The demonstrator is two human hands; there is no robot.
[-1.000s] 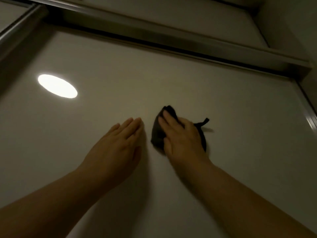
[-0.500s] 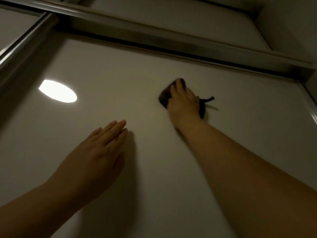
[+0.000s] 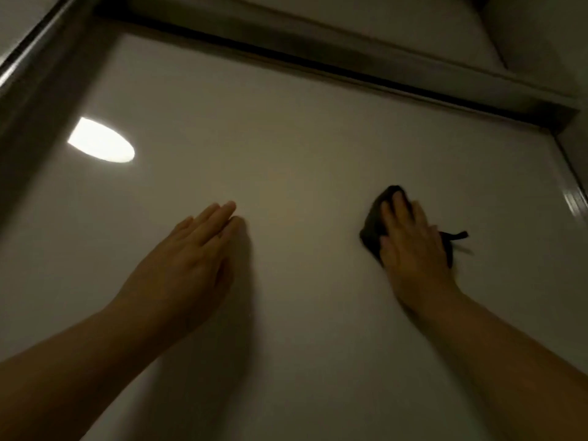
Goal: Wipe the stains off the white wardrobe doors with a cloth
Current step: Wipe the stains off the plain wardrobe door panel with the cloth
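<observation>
The white wardrobe door (image 3: pixel 318 138) fills most of the frame, seen from below at a steep angle, in dim light. Its surface is glossy: a bright oval light reflection (image 3: pixel 101 140) sits in the upper left of the frame. No stains can be made out on the door at this light level.

The right hand (image 3: pixel 413 246) is in the center-right of the frame, palm flat against the door w/ fingers together and pointing up. Under it is a dark cloth (image 3: pixel 372 229), pressed between palm and door. The cloth sticks out to the left of the fingers and above the fingertips, and a thin tail of it sticks out to the right of the hand, approx. level w/ the knuckles. So this hand is not closed around the cloth; it holds it by flat pressure.

The left hand (image 3: pixel 187 265) is in the center-left of the frame, well apart from the cloth. It is open, fingers straight and close together, empty. It lies against the door or just above it; I cannot tell if it touches. Its shadow falls on the door to the right of it.

Both forearms are bare and come in from the bottom corners.

A dark metal top rail (image 3: pixel 350 62) runs diagonally across the top of the frame, above the door. A metal side frame (image 3: pixel 574 198) borders the door at the right edge, and another metal profile (image 3: pixel 35 58) at the upper left.
</observation>
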